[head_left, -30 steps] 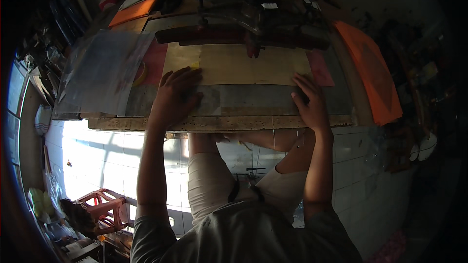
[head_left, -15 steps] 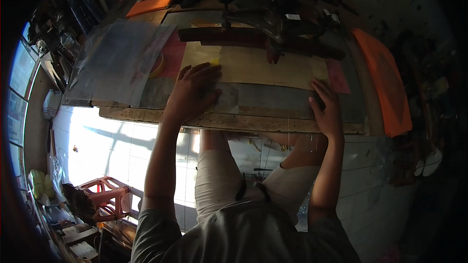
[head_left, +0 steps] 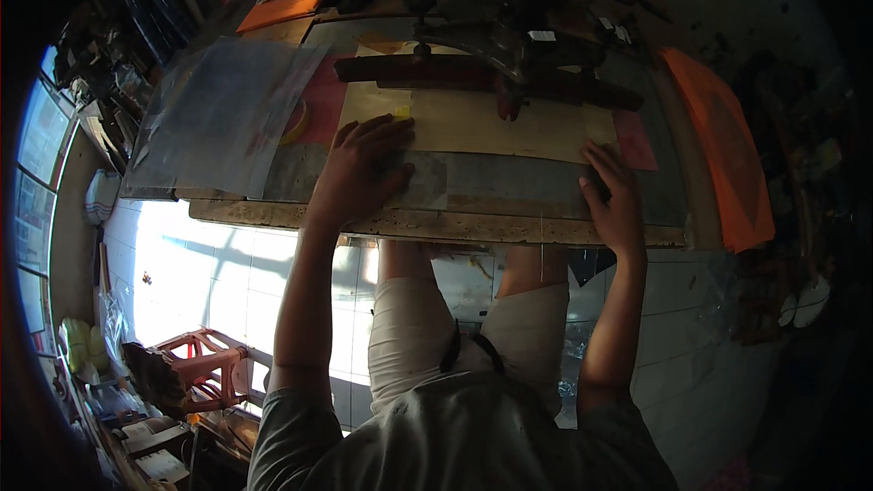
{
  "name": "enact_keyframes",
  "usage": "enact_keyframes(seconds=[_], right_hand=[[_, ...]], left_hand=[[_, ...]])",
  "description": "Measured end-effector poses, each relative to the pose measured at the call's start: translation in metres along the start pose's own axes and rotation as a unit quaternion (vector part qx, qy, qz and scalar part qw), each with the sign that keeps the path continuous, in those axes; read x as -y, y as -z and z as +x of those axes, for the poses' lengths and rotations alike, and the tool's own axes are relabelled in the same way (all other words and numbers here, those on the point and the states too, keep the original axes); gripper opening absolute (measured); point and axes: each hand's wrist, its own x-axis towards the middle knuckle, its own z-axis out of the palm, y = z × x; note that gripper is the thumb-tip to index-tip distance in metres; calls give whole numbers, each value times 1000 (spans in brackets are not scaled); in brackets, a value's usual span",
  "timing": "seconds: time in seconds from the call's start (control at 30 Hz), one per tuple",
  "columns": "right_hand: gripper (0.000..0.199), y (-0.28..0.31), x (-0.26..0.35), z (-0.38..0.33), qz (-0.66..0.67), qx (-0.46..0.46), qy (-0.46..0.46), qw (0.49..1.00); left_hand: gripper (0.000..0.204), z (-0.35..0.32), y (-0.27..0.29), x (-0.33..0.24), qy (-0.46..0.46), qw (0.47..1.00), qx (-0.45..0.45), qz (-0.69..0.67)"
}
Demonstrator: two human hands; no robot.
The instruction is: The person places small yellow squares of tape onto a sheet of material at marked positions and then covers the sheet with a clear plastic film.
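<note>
A long cream-coloured sheet [head_left: 491, 132] lies across the grey work board [head_left: 527, 193]. My left hand [head_left: 362, 168] rests on the sheet's left end, fingers stretched, fingertips close to a small yellow patch [head_left: 403, 113]. On the sheet's right end lie the fingertips of my right hand [head_left: 616, 195], its thumb held apart. Neither hand grips anything. Above the sheet's far side hangs a dark red bar [head_left: 436, 75] on a dark metal arm [head_left: 482, 44]. Beneath the sheet's left end shows a pink-red sheet [head_left: 326, 100], and a smaller pink piece [head_left: 636, 138] shows at its right end.
Translucent plastic sheets [head_left: 214, 114] cover the table's left side, beside a yellow tape roll [head_left: 296, 123]. Orange sheets [head_left: 723, 150] hang over the right edge. The worn wooden front edge [head_left: 436, 224] is close to my forearms. A pink stool [head_left: 214, 364] stands at lower left.
My hands stay in nearly the same places on the sheet; the right fingers shift very slightly. Below the table, my legs have moved closer together.
</note>
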Motion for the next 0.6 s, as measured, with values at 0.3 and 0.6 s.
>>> enact_keyframes(seconds=[0.3, 0.6], right_hand=[[45, 1, -1, 0, 8, 7, 2, 1000], [45, 2, 3, 2, 16, 7, -4, 1000]], left_hand=[[45, 0, 0, -1, -2, 1000, -6, 3], [44, -1, 3, -1, 2, 1000, -6, 1]])
